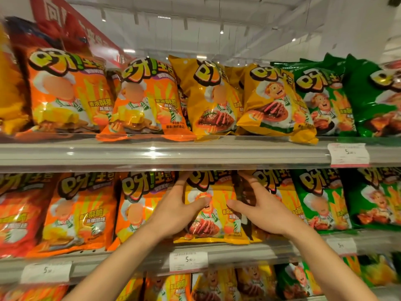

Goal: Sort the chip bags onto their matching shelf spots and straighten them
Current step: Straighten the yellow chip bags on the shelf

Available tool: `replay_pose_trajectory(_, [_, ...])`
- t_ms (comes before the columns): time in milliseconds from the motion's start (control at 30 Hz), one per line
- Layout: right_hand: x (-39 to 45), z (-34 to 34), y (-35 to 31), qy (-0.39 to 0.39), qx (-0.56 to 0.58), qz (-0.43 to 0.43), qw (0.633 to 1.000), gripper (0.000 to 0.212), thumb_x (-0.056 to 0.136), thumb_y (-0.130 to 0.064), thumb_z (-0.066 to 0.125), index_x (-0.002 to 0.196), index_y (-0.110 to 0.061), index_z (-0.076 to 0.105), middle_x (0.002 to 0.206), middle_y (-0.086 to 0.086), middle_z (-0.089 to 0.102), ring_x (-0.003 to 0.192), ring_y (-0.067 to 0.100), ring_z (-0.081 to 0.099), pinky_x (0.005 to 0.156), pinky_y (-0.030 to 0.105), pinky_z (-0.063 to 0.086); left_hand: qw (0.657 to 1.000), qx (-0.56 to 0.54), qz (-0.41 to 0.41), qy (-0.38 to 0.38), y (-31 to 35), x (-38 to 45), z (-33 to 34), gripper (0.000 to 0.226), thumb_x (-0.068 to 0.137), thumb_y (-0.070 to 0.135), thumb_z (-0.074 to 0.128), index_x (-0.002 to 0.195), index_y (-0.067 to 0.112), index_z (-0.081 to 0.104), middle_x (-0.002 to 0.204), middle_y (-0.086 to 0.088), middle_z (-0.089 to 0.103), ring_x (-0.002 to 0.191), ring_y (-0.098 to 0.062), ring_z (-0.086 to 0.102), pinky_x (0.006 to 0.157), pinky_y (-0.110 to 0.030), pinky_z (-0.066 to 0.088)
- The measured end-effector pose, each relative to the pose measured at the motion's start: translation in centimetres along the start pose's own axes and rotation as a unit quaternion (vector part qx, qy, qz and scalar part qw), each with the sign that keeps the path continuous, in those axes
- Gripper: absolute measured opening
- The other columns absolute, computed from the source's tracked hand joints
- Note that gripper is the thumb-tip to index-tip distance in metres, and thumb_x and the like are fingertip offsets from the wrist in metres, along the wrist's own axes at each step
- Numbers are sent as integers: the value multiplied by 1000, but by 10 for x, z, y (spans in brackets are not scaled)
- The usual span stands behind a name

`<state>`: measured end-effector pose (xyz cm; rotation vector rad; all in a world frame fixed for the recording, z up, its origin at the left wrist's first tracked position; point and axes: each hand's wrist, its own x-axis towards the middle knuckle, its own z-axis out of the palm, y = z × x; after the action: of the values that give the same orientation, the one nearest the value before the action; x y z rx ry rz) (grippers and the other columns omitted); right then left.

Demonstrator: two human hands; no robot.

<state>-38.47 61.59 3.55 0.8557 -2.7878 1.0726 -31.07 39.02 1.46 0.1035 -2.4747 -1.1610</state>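
Note:
A yellow chip bag (217, 205) stands upright on the middle shelf (238, 250), between orange bags (138, 205) on its left and green bags (321, 198) on its right. My left hand (180, 205) holds the yellow bag's left edge, thumb across its front and fingers behind. My right hand (258, 205) holds its right edge the same way, fingers reaching between it and the neighbouring yellow bag. On the top shelf (173, 153) a yellow bag (275, 105) leans tilted over the front lip.
The top shelf carries orange bags (65, 94) on the left, yellow bags (208, 98) in the middle and green bags (373, 101) on the right. Price tags (188, 260) hang on the shelf rails. A lower shelf holds more bags (217, 285).

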Motion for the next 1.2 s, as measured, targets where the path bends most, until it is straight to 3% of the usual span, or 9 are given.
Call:
replay_pose_trajectory(133, [4, 0, -8, -67, 101, -8, 993, 104, 77, -56, 78, 155, -43, 11, 151, -16, 42, 130, 2, 49, 102, 19, 42, 999, -26, 14, -14, 0, -12, -16, 83, 82, 58, 69, 149, 48, 21, 146, 23, 38, 136, -7, 40, 106, -28, 38])
replay_pose_trajectory(233, [7, 6, -12, -108, 185, -21, 977, 107, 76, -34, 85, 153, -48, 12, 134, -27, 51, 112, -7, 59, 85, 9, 50, 998, -46, 16, -33, -2, -19, -24, 80, 83, 53, 70, 143, 58, 16, 139, 31, 28, 133, 5, 27, 103, -20, 26])
replay_pose_trajectory(400, [4, 17, -12, -132, 250, -47, 958, 115, 66, -31, 94, 148, -58, 19, 146, -20, 43, 117, 8, 64, 100, 36, 54, 996, -54, 23, -74, -6, -24, -33, 84, 83, 55, 69, 148, 53, 17, 143, 32, 24, 132, 9, 22, 103, -17, 23])
replay_pose_trajectory(533, [2, 18, -5, -119, 253, -65, 958, 117, 60, -33, 96, 145, -62, 20, 152, -14, 38, 119, 13, 64, 98, 43, 55, 993, -54, 23, -105, -3, -24, -36, 84, 80, 53, 71, 143, 58, 14, 133, 43, 24, 120, 19, 30, 82, 6, 28])
replay_pose_trajectory(800, [-9, 8, 2, -110, 246, -27, 963, 125, 58, -35, 97, 152, -53, 16, 142, -21, 49, 123, 4, 59, 99, 37, 55, 989, -89, 17, -113, -2, -16, -25, 109, 71, 39, 86, 149, 50, 11, 122, 48, 23, 124, 15, 29, 75, 12, 26])
replay_pose_trajectory(900, [-10, 5, 2, -107, 248, -10, 963, 123, 59, -31, 97, 152, -50, 18, 134, -20, 57, 117, -2, 61, 97, 32, 55, 990, -87, 22, -106, 1, -14, -24, 115, 69, 39, 87, 153, 44, 9, 138, 34, 23, 129, 10, 20, 94, 0, 23])
replay_pose_trajectory(967, [-9, 3, 2, -93, 257, -8, 962, 117, 61, -23, 95, 148, -50, 22, 121, -23, 64, 110, -5, 64, 92, 29, 56, 992, -83, 22, -98, 7, -16, -25, 111, 71, 42, 85, 152, 44, 9, 139, 33, 23, 122, 19, 24, 96, -3, 23])
replay_pose_trajectory(1033, [-6, 2, 2, -77, 265, -7, 961, 118, 61, -19, 96, 151, -47, 23, 119, -13, 69, 110, 4, 67, 91, 34, 58, 996, -56, 25, -67, 10, -23, -28, 90, 77, 47, 79, 141, 49, 15, 128, 38, 31, 99, 34, 37, 79, 6, 30])
replay_pose_trajectory(1200, [3, 7, -7, 6, 207, 5, 978, 101, 67, -23, 92, 147, -36, 31, 127, -13, 59, 103, -7, 62, 78, 16, 54, 950, 237, 117, 163, -21, -29, -42, 50, 95, 49, 55, 135, 19, 50, 112, -8, 57, 107, -26, 55, 86, -34, 46])
